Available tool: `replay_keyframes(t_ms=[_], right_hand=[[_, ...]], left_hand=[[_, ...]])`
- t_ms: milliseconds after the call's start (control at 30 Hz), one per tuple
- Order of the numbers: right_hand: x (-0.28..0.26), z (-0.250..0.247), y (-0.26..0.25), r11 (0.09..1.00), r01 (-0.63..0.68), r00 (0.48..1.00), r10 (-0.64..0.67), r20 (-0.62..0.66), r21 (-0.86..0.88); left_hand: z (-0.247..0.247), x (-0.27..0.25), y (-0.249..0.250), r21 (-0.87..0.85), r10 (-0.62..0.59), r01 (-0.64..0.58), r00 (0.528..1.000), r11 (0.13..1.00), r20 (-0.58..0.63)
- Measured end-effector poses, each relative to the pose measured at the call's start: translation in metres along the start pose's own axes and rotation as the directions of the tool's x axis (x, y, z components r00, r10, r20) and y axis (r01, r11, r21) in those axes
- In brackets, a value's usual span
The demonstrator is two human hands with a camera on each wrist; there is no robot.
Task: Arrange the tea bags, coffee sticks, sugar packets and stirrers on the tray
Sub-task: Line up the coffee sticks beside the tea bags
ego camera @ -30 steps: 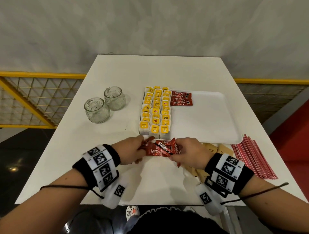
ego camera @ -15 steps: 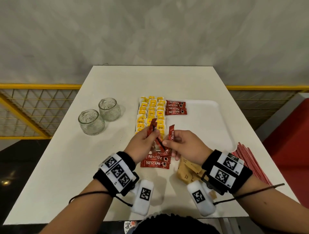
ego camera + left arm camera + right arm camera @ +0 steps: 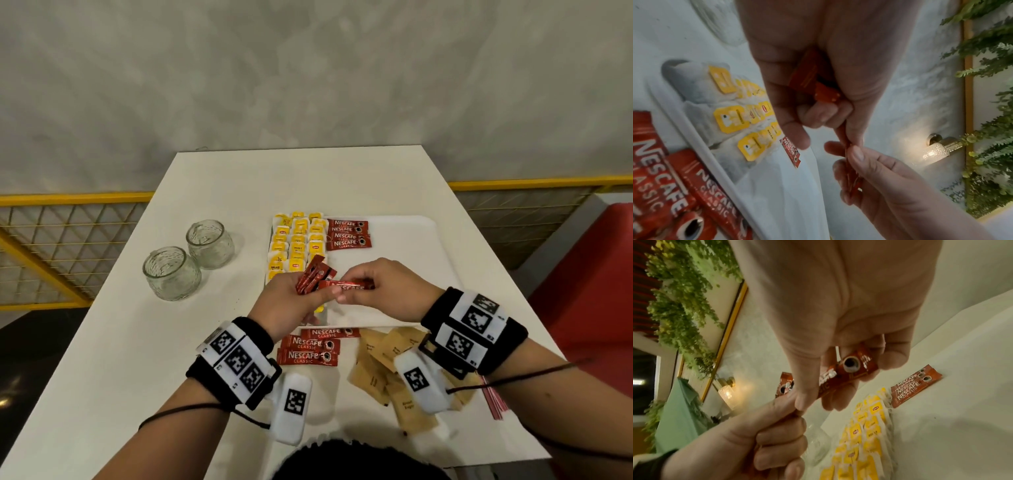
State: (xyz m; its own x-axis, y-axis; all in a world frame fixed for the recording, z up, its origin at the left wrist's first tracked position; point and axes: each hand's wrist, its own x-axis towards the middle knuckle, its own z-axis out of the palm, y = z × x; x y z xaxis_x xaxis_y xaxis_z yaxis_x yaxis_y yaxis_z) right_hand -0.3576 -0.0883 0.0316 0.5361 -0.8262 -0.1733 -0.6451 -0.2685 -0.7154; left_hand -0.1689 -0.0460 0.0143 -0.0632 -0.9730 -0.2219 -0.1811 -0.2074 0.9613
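Observation:
My left hand [image 3: 306,291] grips a small bunch of red coffee sticks [image 3: 313,277] above the near left part of the white tray [image 3: 411,274]. My right hand [image 3: 343,292] pinches a single coffee stick [image 3: 346,285] that lies level, its left end at the bunch. In the right wrist view that stick [image 3: 851,369] sits between thumb and fingers. Yellow tea bags [image 3: 296,243] fill the tray's left side in rows, with several coffee sticks [image 3: 347,234] beside them at the back. More coffee sticks [image 3: 308,349] and brown sugar packets [image 3: 380,363] lie on the table before the tray. Red stirrers [image 3: 493,401] peek out under my right wrist.
Two glass jars [image 3: 171,274] [image 3: 209,243] stand on the white table [image 3: 120,359] left of the tray. A yellow railing [image 3: 68,198] runs behind the table on both sides. A red surface [image 3: 589,291] lies off the table's right edge.
Both hands have risen from the pile at the table's front to above the tray's near edge. The right hand has drawn one stick sideways from the left hand's bunch.

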Motion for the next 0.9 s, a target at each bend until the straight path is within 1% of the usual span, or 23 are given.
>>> replay_keyframes(t_ms=[67,167,233,267,367,500,567,700,767,900], right_hand=[[0.003,-0.006,0.003,0.996,-0.014,0.999,0.018,-0.045,0.090],[0.004,-0.012,0.007,0.957,-0.050,0.998,0.059,-0.025,0.284],[0.005,-0.013,0.011,0.934,-0.076,0.997,0.081,0.000,0.348],[0.007,-0.013,0.013,0.921,-0.090,0.995,0.103,-0.014,0.379],[0.015,-0.016,0.025,0.866,-0.113,0.972,0.198,-0.127,0.487],[0.021,-0.022,0.043,0.794,-0.132,0.959,0.254,-0.127,0.593],[0.026,-0.025,0.060,0.778,-0.175,0.931,0.330,-0.155,0.603],[0.043,-0.027,0.094,0.790,-0.322,0.838,0.494,-0.231,0.521],[0.053,-0.026,0.104,0.796,-0.374,0.824,0.521,-0.224,0.476],[0.078,-0.024,0.112,0.805,-0.444,0.827,0.538,-0.167,0.394]], left_hand=[[0.000,0.005,0.001,-0.011,0.007,-0.007,0.999,1.000,-0.043],[-0.001,0.011,0.003,-0.034,-0.009,0.008,0.999,0.999,-0.037],[-0.001,0.016,0.003,-0.034,-0.028,0.027,0.999,0.999,-0.015],[-0.001,0.019,0.003,-0.037,-0.041,0.041,0.999,0.998,0.000],[-0.003,0.031,0.004,-0.065,-0.067,0.068,0.998,0.996,0.014],[-0.010,0.041,0.005,-0.054,-0.100,0.101,0.995,0.993,0.031],[-0.017,0.046,0.004,-0.088,-0.125,0.125,0.992,0.988,0.006],[-0.030,0.052,0.000,-0.193,-0.179,0.164,0.982,0.967,-0.062],[-0.032,0.051,-0.001,-0.215,-0.173,0.155,0.983,0.964,-0.066],[-0.032,0.054,-0.003,-0.296,-0.159,0.138,0.986,0.945,-0.049]])
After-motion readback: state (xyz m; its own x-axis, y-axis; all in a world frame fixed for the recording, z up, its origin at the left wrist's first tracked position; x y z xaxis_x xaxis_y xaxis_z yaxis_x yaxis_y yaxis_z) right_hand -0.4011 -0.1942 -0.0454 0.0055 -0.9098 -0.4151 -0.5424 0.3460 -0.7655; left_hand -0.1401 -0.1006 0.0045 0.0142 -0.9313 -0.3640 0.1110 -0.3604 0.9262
